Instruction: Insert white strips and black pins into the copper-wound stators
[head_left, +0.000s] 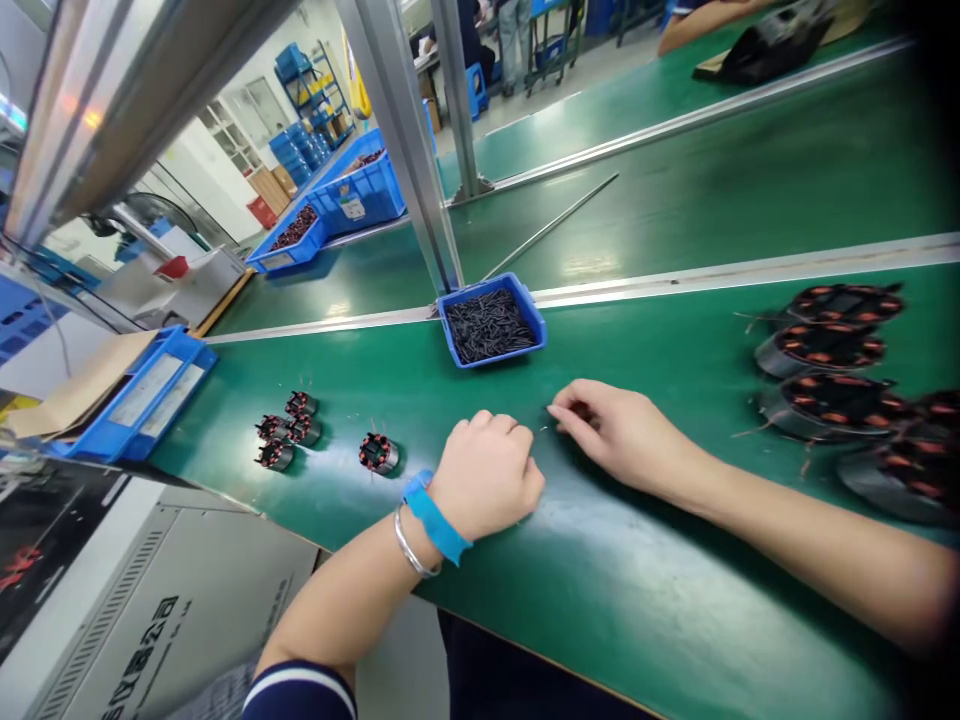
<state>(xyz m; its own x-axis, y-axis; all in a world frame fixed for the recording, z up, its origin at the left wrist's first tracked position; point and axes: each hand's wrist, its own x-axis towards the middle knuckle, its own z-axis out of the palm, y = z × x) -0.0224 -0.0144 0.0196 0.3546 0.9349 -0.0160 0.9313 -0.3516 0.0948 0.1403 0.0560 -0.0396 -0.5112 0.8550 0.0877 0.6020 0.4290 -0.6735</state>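
Observation:
My left hand (pixel 487 475) is curled over the green bench top, back of the hand up, with a blue band (pixel 439 520) and a silver bangle (pixel 414 545) at the wrist. Its fingers are closed and whatever they hold is hidden. To its right, my right hand (pixel 611 425) pinches thumb and forefinger together near the surface. A tiny dark tip shows at that pinch, too small to name. Beyond both hands sits a blue bin (pixel 531 345) filled with short black tube pieces (pixel 487 325). One wound motor stator (pixel 378 453) stands left of my left hand.
Several small stators (pixel 289 430) are grouped on the left, and larger-looking ones (pixel 832 400) stand at the right. A metal post (pixel 412 150) rises behind the bin; a thin rod (pixel 555 225) lies beyond it. Blue trays (pixel 169 390) sit at the left edge. Another person's arm (pixel 705 25) appears far back.

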